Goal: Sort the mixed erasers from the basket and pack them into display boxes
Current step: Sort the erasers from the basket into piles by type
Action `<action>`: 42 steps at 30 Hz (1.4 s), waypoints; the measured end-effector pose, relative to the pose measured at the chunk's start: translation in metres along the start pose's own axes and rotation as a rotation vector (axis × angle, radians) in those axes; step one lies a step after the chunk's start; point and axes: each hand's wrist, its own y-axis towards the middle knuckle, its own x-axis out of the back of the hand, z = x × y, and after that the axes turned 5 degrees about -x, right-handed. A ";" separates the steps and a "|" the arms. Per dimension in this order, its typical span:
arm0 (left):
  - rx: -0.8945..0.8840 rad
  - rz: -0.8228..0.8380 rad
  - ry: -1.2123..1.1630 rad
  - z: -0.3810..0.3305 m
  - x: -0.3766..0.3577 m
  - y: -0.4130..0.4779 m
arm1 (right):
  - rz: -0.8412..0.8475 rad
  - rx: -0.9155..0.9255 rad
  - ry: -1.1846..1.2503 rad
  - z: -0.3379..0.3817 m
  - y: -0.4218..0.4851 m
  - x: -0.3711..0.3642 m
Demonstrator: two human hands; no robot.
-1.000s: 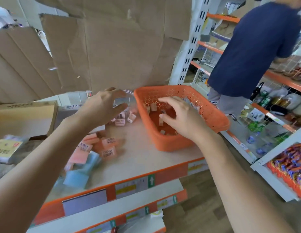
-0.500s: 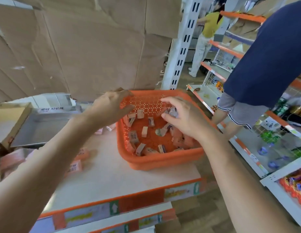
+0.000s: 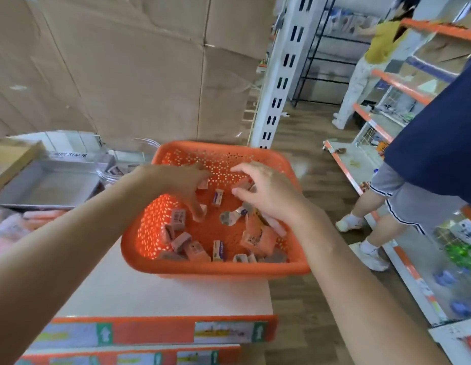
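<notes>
— Erasers [image 3: 178, 219], where?
— Loose in the orange basket [image 3: 216, 270], all over its floor. Mostly pinkish blocks with barcode labels, a few in blue-and-white wrappers. Some stand, some lie tipped.
— And the basket sits on?
— A pale shelf [image 3: 163, 296], with the basket's right side sticking out past the shelf's end.
— Left hand?
— The left hand [image 3: 181, 185] is inside the basket, reaching in over its left rim. Its fingers [image 3: 194, 201] curl downward with the tips at a pink eraser near the basket's middle. Too blurred to say if they're pinching or just touching it.
— Right hand?
— The right hand [image 3: 271, 198] is also inside, toward the basket's far right. The fingers are curled and a pinkish block shows between index finger and thumb. I can't tell whether it's a real grip. The hands are near each other, not touching.
— Anything else?
— A grey open box [image 3: 52, 185] is left of the basket. A clear plastic tub [image 3: 139, 154] is by the basket's far left corner. Blurred pink packs [image 3: 15, 225] are further left, cardboard sheets [image 3: 123, 75] stand behind the basket, and a white slotted upright [image 3: 281, 75] is behind its far right corner. Right of the basket stands a person in a navy top [image 3: 439, 143]. Further back is a person in a yellow top [image 3: 381, 43].
</notes>
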 end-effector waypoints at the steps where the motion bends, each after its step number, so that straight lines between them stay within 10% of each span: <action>1: 0.012 0.030 0.030 0.001 -0.002 0.003 | 0.004 -0.001 0.008 -0.001 0.000 0.000; 42: -0.190 0.022 0.103 0.001 -0.010 0.010 | 0.052 -0.070 0.039 -0.006 0.003 -0.008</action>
